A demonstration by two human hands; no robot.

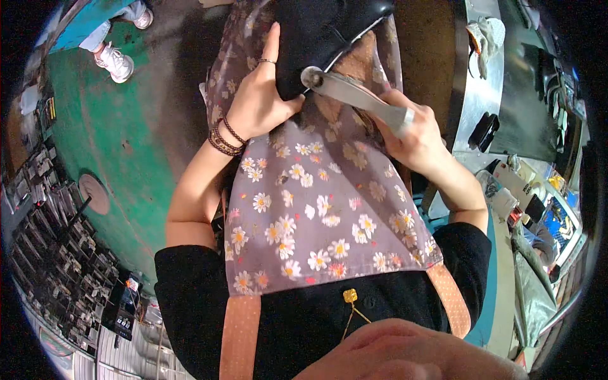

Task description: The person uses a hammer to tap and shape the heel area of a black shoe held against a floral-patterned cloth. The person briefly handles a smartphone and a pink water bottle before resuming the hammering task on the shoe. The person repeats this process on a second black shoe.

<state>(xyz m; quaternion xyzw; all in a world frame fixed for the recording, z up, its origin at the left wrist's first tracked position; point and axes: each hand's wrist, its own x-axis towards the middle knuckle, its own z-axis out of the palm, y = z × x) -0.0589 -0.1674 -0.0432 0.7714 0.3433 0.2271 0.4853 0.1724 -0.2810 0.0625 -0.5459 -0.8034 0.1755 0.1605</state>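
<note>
A black leather shoe upper point(310, 38) lies over my lap at the top of the view, with a pale edge and a tan-brown surface beside it. My left hand point(261, 95) grips its left side, index finger stretched along the leather and thumb under the near end. In my right hand point(415, 130) are metal pincers point(354, 94), held by the handles. Their rounded head touches or lies very close to the near corner of the leather; whether the jaws bite it I cannot tell. A flowered apron point(316, 209) is spread beneath.
On the right runs a metal bench point(472, 107), bearing a light-coloured shoe point(487, 41) and a small black piece point(484, 132). A cluttered tray point(563, 221) stands farther right. Dark racks point(50, 234) fill the left, and another person's shoes point(114, 63) are on the green floor.
</note>
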